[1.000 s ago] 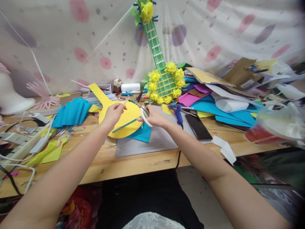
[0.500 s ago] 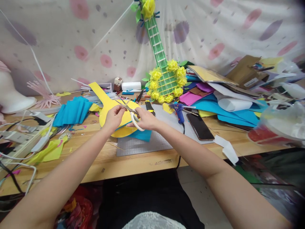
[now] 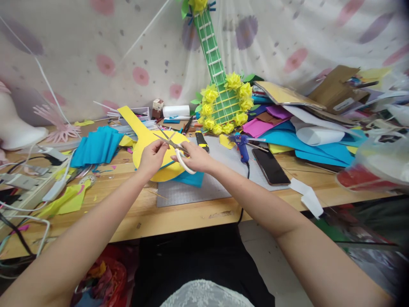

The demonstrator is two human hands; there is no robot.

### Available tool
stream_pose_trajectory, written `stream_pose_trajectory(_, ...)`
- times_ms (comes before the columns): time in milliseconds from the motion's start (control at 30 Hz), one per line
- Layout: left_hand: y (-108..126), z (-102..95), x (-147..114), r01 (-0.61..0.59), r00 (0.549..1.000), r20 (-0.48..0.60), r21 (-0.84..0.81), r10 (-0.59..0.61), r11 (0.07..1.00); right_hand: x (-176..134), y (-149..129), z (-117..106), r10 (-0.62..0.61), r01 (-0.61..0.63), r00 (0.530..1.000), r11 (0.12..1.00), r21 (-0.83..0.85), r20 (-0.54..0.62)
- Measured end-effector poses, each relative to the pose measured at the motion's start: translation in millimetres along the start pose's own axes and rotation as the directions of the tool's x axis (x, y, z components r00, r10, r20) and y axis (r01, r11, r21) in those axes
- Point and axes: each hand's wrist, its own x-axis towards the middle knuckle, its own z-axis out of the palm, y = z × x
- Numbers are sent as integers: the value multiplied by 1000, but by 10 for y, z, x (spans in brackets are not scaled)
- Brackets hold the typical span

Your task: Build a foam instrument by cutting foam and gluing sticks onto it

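Fingers of the bare right hand (image 3: 196,157) are gripping a pair of metal scissors with white loop handles (image 3: 183,163); the hand is covering part of the loops, and the blades are standing apart, pointing leftward. Fingers of the bare left hand (image 3: 152,157), closing narrowly together, are pinching a thin pale strip (image 3: 171,136) beside the blades; its lower end is being hidden, and whether a blade is touching it cannot be told. Both hands are working above a flat yellow cut-out with a round body and long straight neck (image 3: 172,172), which is lying partly on a grey cutting mat (image 3: 211,190) on the pale wooden desk (image 3: 134,224). Hands and scissors are obscuring much of the round body and portions of a narrow blue strip (image 3: 168,163) crossing it. Beneath its near edge, a blue sheet (image 3: 194,179) is showing only in part. Behind, a green model guitar with yellow paper flowers (image 3: 214,59) is leaning against the patterned curtain (image 3: 111,38), its top being cut off by the frame. At right, a clear container with a red lower part (image 3: 361,175) is appearing blurred.
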Motion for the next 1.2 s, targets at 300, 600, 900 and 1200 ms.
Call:
stream_pose_trajectory(300,49,18,10,-20,1000,2,-1,20,1000,37,-38,-67,34,-32,999,999,-43,40)
stream_pose_trajectory(600,-19,-47,60,-9,1000,-3,54,9,999,66,-79,-11,107,-98,993,980,-174,42)
stream_pose_trajectory(900,-30,-29,77,-51,994,-88,120,62,991,188,7,-22,99,-84,993,971,-223,57)
stream_pose_trajectory(1200,-17,-105,58,-64,997,-38,160,71,985,255,-12,-68,123,-116,990,988,-101,69)
